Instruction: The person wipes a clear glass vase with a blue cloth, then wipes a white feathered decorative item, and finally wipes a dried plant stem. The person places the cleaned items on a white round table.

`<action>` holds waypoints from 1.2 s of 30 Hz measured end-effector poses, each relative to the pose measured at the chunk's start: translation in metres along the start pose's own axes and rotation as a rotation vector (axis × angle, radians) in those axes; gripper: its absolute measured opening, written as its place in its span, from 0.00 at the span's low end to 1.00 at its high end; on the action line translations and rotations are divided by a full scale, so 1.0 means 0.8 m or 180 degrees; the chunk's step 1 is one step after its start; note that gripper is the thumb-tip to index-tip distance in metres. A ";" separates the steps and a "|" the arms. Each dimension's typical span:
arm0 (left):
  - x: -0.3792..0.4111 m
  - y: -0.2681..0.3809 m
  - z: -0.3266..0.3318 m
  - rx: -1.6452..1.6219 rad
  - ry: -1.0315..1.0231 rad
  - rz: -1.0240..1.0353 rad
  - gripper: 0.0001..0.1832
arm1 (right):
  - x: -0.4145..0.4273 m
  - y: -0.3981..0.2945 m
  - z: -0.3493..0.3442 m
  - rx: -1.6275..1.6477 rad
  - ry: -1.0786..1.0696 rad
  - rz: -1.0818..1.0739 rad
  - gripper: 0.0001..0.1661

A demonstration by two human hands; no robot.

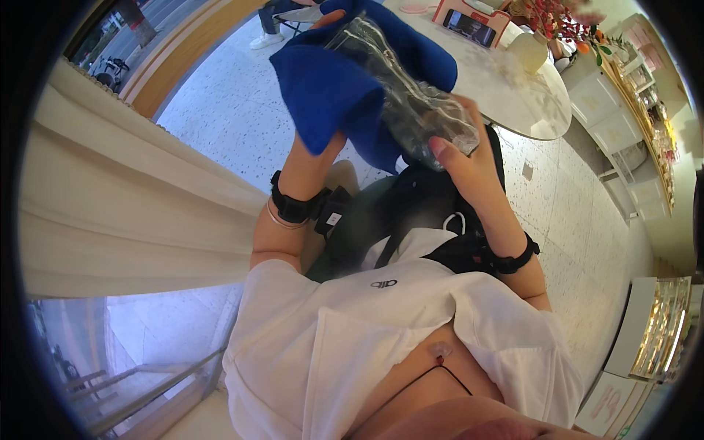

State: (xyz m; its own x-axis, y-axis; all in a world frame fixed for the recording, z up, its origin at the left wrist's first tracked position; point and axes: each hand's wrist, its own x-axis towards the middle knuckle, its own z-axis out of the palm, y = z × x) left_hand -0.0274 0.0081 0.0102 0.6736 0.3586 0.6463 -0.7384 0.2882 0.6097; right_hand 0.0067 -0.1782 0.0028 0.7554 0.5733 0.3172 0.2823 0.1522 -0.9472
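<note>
Draped over most of my left hand (329,20) is a bright blue cloth (330,91). Only part of a finger shows past its upper edge, while the wrist comes out below. My left hand holds this cloth against a long, clear plastic item (404,91), crinkled and see-through, either a bottle or a bag. The near end of the clear item sits in my right hand (459,146), its thumb pressed on the plastic. Both hands are raised above my lap. The blue cloth spreads on both sides of the clear item.
A round white table (528,104) stands ahead, bearing a phone (469,27) in a pink stand and a vase (529,52) with red berry branches. At left hangs a cream curtain (143,214). Stocked shelves (654,121) line the right. Another person's shoe (267,41) shows far ahead.
</note>
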 end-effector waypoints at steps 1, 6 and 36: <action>0.004 -0.002 -0.003 0.0358 0.0044 0.0188 0.25 | 0.005 0.004 -0.007 -0.0316 0.0145 -0.0227 0.33; 0.013 -0.020 -0.022 0.3074 0.0032 0.1716 0.13 | 0.014 -0.006 -0.026 -0.1503 0.0656 -0.0855 0.39; -0.025 -0.033 -0.005 0.3309 0.0447 0.1554 0.14 | -0.007 0.004 -0.015 -0.1894 0.0724 -0.0799 0.40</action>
State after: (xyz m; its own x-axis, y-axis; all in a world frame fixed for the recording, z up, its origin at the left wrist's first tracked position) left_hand -0.0214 -0.0025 -0.0204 0.2664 0.3447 0.9001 -0.4920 -0.7544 0.4346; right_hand 0.0104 -0.1902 -0.0011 0.7118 0.3851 0.5874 0.6928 -0.2474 -0.6773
